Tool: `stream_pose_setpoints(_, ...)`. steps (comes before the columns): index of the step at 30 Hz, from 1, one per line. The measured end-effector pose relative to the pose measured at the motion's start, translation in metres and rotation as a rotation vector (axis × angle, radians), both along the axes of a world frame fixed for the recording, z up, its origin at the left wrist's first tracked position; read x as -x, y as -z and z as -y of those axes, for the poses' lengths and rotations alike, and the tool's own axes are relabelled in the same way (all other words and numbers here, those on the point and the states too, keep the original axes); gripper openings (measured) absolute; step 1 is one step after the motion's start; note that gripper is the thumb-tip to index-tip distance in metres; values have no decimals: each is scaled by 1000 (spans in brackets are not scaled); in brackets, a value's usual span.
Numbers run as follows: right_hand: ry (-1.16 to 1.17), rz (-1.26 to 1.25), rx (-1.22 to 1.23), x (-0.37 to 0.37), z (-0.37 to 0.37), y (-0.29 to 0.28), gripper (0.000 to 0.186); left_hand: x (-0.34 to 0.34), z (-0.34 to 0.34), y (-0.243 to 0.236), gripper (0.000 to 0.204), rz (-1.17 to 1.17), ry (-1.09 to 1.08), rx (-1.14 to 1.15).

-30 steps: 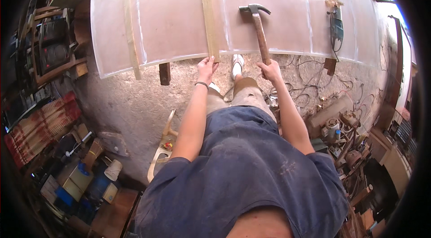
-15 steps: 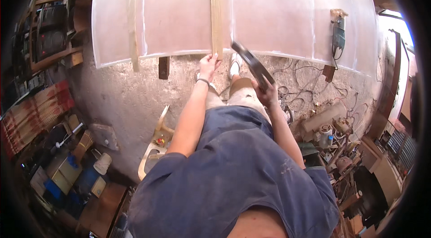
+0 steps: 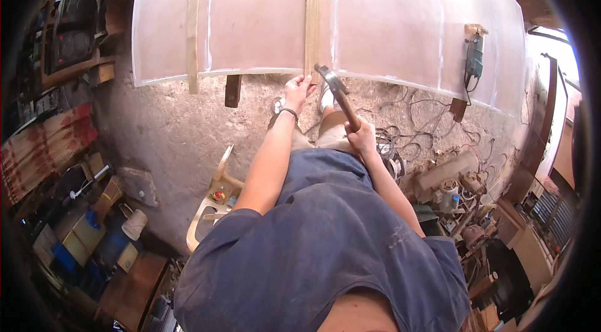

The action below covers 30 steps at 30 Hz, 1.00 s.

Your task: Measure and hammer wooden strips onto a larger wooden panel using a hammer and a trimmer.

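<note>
Now right hand (image 3: pixel 362 139) gripping hammer (image 3: pixel 338 97), head up-left, left hand (image 3: pixel 297 89) pinching wooden strip (image 3: pixel 312 13)

- The left hand (image 3: pixel 297 89) rests at the near end of a narrow wooden strip (image 3: pixel 312 13), fingers at the panel's edge.
- The right hand (image 3: pixel 362 138) grips the wooden handle of a hammer (image 3: pixel 338 94); the metal head sits just beside the strip's near end and the left hand's fingers.
- The strip lies lengthwise on a large pale panel (image 3: pixel 388 25); a second wooden strip (image 3: pixel 195 25) lies further left.
- A power tool (image 3: pixel 474 56) rests on the panel, well to the right.
- A small wooden stool (image 3: pixel 213 200) stands on the concrete floor (image 3: pixel 169 132), left of the person.
</note>
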State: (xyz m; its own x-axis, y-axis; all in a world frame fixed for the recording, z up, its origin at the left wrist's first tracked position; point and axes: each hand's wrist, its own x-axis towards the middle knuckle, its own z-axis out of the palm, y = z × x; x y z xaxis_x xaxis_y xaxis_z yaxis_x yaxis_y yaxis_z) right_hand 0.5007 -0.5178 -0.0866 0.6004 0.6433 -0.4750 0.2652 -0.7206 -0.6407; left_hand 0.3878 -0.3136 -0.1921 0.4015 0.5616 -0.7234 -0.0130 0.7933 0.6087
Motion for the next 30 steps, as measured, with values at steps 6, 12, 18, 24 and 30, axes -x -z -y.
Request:
stream_pose_setpoints(6, -39, 21, 29, 1, -4, 0, 21, -2, 3, 2, 20, -3, -16, -5)
stream_pose_setpoints(12, -29, 43, 91, 14, -4, 2, 19, 2, 5, 9, 19, -7, -12, -32)
stream_pose_setpoints(18, 8, -65, 57, 9, -2, 14, 19, -5, 2, 5, 19, 16, 14, -29)
stream_pose_setpoints(24, 8, -32, -64, 17, -5, 13, 19, 4, -2, 7, 21, 8, 21, -32)
stream_pose_setpoints(30, 62, 111, 58, 12, -13, 26, 20, 4, -9, -1, 21, -29, 108, -30)
